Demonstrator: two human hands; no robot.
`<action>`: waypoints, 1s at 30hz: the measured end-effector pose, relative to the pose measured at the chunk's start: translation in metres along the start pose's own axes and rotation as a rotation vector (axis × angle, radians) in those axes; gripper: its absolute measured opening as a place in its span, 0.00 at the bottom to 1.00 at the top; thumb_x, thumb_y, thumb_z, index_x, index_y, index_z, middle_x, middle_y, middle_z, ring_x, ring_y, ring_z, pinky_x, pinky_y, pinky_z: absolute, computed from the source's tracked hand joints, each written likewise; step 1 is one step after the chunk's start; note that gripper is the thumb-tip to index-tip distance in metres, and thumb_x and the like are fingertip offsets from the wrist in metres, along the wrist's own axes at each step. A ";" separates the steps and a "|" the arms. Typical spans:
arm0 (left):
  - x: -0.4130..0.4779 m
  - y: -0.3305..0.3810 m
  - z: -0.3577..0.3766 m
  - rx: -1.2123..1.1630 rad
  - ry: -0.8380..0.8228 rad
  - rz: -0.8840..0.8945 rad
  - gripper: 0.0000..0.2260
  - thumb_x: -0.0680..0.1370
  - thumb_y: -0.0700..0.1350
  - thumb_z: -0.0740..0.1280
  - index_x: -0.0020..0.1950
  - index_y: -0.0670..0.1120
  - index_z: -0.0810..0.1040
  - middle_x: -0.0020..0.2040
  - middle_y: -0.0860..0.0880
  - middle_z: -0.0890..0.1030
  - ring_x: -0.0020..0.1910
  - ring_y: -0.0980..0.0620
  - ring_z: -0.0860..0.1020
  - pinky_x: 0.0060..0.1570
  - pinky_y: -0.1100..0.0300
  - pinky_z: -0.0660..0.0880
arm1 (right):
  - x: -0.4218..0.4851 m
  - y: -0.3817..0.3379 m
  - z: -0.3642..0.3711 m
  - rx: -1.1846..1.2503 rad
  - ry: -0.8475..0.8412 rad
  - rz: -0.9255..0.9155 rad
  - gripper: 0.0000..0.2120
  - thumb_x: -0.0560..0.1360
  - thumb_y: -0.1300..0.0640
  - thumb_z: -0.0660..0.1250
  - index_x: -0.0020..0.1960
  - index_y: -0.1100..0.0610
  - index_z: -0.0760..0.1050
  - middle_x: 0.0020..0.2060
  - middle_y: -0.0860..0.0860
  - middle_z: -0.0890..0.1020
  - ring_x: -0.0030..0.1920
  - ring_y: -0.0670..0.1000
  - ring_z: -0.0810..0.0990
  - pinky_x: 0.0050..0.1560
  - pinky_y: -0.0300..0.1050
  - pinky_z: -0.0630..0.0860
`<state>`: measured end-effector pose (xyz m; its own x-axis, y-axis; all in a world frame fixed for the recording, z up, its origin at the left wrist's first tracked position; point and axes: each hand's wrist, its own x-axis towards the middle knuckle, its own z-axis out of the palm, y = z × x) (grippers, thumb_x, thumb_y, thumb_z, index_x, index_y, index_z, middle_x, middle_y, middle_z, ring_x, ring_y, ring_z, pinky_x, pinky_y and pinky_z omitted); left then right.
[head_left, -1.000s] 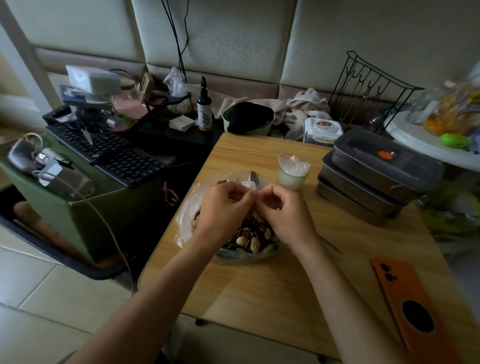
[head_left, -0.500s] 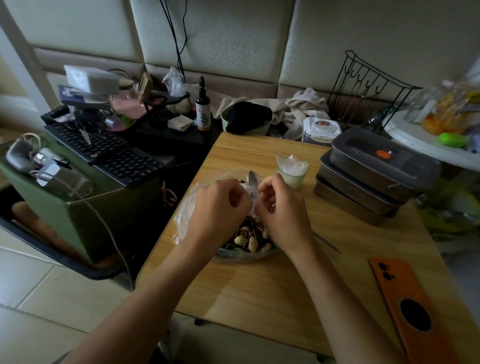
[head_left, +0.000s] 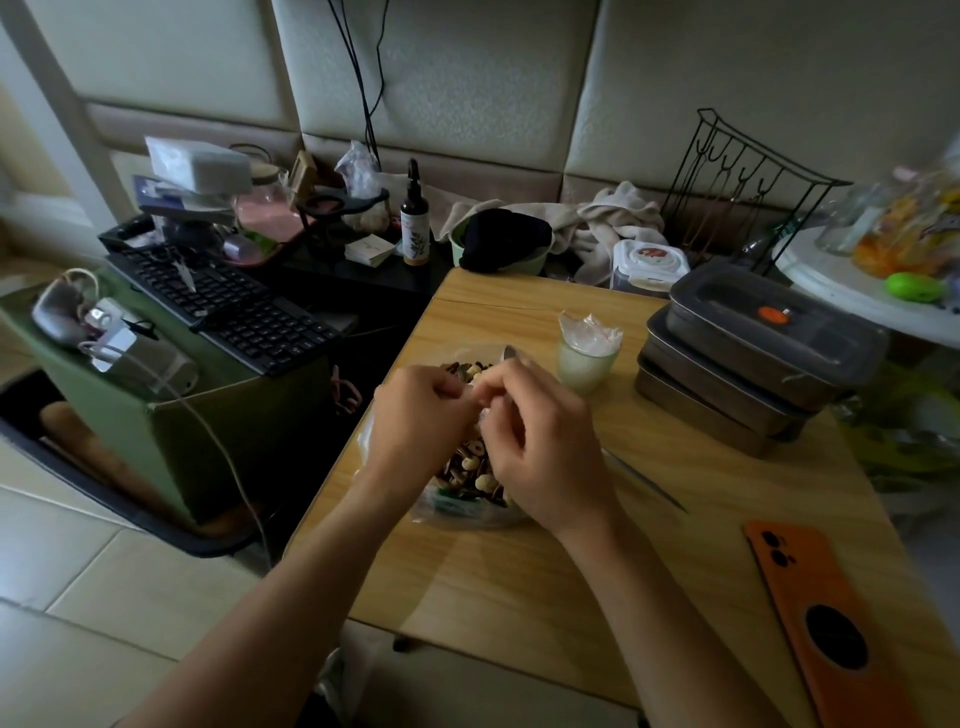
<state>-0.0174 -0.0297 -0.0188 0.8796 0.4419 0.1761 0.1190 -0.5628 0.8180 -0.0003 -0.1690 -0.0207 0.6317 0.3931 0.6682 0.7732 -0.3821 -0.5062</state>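
Both hands have crept closer since a moment ago, so my left hand (head_left: 421, 415) and right hand (head_left: 545, 447) now meet fingertip to fingertip, curled and pinching a pale bit (head_left: 484, 410) between them, too small to tell shell from wrap. It hangs just above the bowl (head_left: 467, 514) of mixed nuts (head_left: 470, 462) under my knuckles, with the spoon (head_left: 511, 353) just beyond them; I judge the picking-apart is under way, not finished

Dim, soft, wide-angle edge blur
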 end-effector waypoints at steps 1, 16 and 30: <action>0.000 0.000 0.000 -0.046 -0.029 -0.030 0.09 0.75 0.46 0.74 0.34 0.47 0.84 0.30 0.49 0.82 0.29 0.55 0.80 0.32 0.60 0.79 | -0.003 -0.002 0.002 -0.002 -0.019 0.038 0.07 0.78 0.68 0.65 0.51 0.58 0.78 0.45 0.48 0.78 0.44 0.44 0.76 0.42 0.36 0.73; 0.013 -0.006 -0.003 0.072 -0.100 0.286 0.07 0.78 0.48 0.66 0.54 0.48 0.79 0.48 0.53 0.79 0.48 0.55 0.77 0.46 0.60 0.75 | -0.008 0.029 -0.003 0.046 -0.236 0.160 0.08 0.81 0.56 0.70 0.60 0.52 0.83 0.49 0.45 0.84 0.47 0.43 0.81 0.47 0.41 0.80; 0.021 -0.025 -0.011 0.154 -0.264 0.485 0.21 0.75 0.51 0.75 0.65 0.47 0.75 0.51 0.59 0.79 0.51 0.59 0.79 0.53 0.64 0.78 | -0.003 0.035 -0.010 0.397 -0.272 0.492 0.05 0.81 0.55 0.72 0.55 0.49 0.84 0.44 0.38 0.85 0.45 0.37 0.82 0.44 0.35 0.78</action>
<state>-0.0072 0.0020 -0.0296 0.9333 -0.0706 0.3522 -0.2785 -0.7614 0.5854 0.0240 -0.1920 -0.0350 0.8662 0.4681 0.1748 0.3218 -0.2549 -0.9119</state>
